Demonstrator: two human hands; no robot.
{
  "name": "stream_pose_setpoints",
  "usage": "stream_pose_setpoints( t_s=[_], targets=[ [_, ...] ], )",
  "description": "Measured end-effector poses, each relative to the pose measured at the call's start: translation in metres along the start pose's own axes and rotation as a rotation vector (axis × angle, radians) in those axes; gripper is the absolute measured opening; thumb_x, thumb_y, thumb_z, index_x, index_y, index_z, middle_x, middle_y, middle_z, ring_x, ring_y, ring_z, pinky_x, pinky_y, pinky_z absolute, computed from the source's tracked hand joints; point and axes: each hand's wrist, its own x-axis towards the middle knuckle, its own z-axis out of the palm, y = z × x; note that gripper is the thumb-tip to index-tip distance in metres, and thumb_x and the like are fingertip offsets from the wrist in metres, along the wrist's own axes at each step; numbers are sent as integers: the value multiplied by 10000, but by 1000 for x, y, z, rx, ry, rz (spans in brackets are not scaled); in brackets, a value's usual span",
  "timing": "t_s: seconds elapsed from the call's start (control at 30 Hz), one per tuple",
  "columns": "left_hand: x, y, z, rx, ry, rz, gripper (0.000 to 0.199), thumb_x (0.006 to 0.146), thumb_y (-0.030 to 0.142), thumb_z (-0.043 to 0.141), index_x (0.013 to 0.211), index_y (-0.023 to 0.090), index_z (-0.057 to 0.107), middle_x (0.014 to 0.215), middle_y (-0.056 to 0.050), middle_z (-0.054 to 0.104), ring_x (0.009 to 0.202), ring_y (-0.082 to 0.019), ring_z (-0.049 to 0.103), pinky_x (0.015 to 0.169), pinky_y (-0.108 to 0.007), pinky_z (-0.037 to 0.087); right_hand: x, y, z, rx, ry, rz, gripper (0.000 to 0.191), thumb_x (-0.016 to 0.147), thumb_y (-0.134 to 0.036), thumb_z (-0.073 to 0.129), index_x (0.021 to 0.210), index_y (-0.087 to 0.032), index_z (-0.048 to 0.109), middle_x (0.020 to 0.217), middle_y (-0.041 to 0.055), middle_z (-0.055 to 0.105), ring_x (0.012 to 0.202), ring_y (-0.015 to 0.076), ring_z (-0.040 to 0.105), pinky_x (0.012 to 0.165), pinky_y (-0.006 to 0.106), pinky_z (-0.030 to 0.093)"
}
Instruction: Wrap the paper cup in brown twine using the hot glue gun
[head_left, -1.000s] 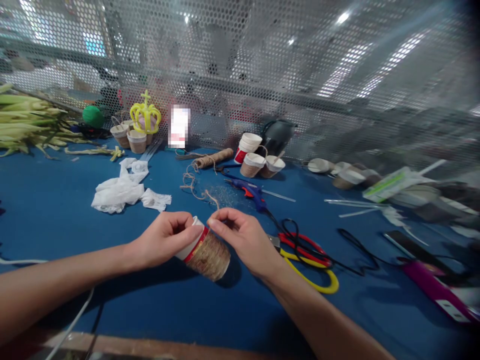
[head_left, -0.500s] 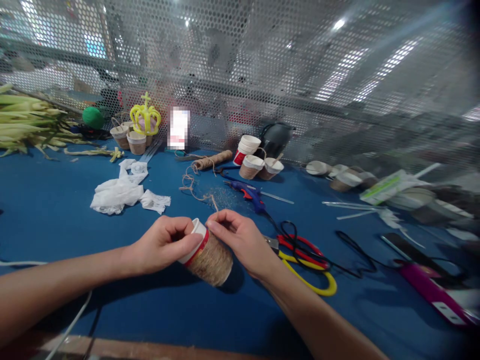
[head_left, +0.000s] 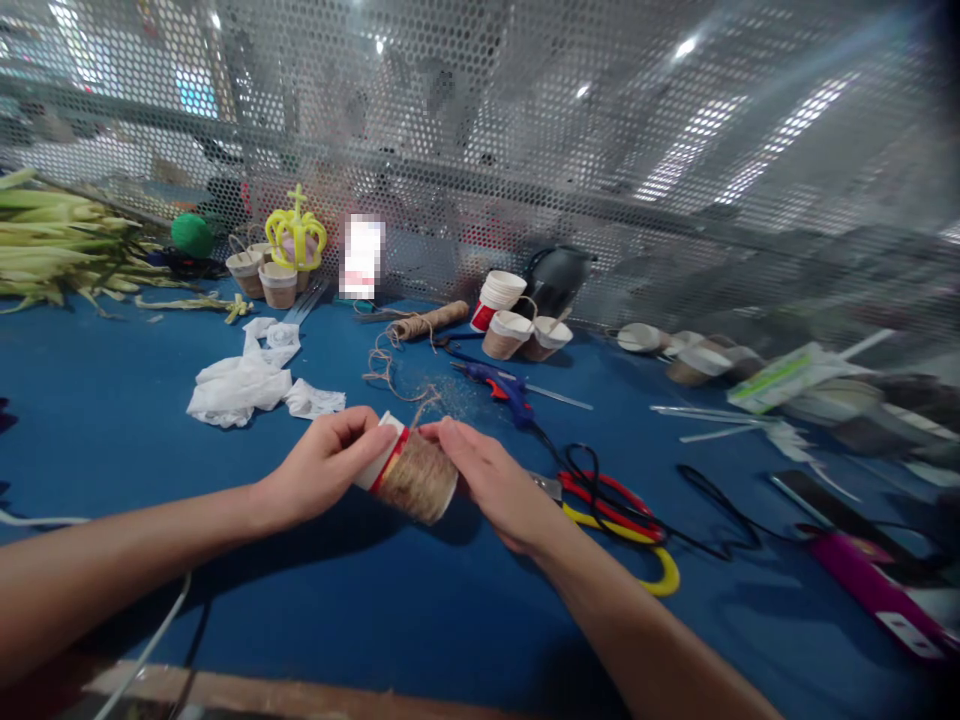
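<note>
A paper cup (head_left: 418,478), its lower part wrapped in brown twine, lies tilted between my hands above the blue table. A white and red band shows bare near its rim. My left hand (head_left: 322,465) is closed on the rim, thumb on the outside. My right hand (head_left: 491,480) lies along the cup's base side, its fingers partly hidden behind the cup and its thumb up near the wrapping. A loose strand of twine (head_left: 424,402) runs from the cup towards the twine roll (head_left: 431,321) farther back.
Right of my hands are scissors (head_left: 664,572) with red and yellow handles, a blue glue gun (head_left: 504,390) and a purple power strip (head_left: 874,590). White cloth (head_left: 236,388) lies to the left. Behind stand wrapped cups (head_left: 507,336), a yellow crown (head_left: 296,240) and a mesh panel (head_left: 450,150).
The cup has turned to lie more level and risen slightly. My right hand has moved from pinching the twine near the rim to the cup's base side.
</note>
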Motion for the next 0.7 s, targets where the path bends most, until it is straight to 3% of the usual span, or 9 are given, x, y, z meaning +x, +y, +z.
stream_pose_setpoints(
  t_s=[0.1, 0.23, 0.33, 0.43, 0.7],
  targets=[
    [5, -3, 0, -128, 83, -131, 337, 780, 412, 466, 574, 154, 402, 531, 58, 352, 467, -55, 289, 433, -179, 242, -1, -2, -1, 27, -76, 35, 377, 784, -489, 482, 963, -167, 563, 897, 59, 615, 864, 183, 550, 767, 326, 421],
    [6, 0, -4, -274, -26, -103, 324, 776, 447, 478, 665, 143, 462, 593, 35, 443, 520, -70, 388, 501, -191, 325, 2, -2, -1, 355, -161, 145, 337, 793, -452, 496, 950, -164, 575, 850, 56, 632, 733, 155, 584, 663, 303, 461],
    [4, 4, -9, -197, -134, 9, 212, 749, 348, 561, 770, 143, 512, 699, 16, 514, 637, -95, 458, 609, -205, 375, 5, 0, -3, 576, -214, 215, 357, 832, -449, 432, 945, -150, 591, 817, 67, 645, 679, 146, 595, 607, 285, 475],
    [3, 4, -11, -27, -156, 90, 190, 737, 273, 588, 869, 145, 539, 805, -10, 548, 743, -124, 483, 708, -233, 387, 7, 1, -5, 662, -200, 243, 352, 847, -426, 419, 997, -153, 582, 830, 75, 654, 698, 150, 605, 577, 266, 484],
    [2, -3, -10, 80, -176, 73, 241, 780, 293, 525, 929, 109, 567, 822, -47, 581, 745, -151, 512, 697, -260, 418, 6, 0, -2, 634, -198, 210, 325, 843, -399, 445, 961, -140, 602, 849, 77, 652, 725, 155, 606, 584, 267, 500]
  ],
)
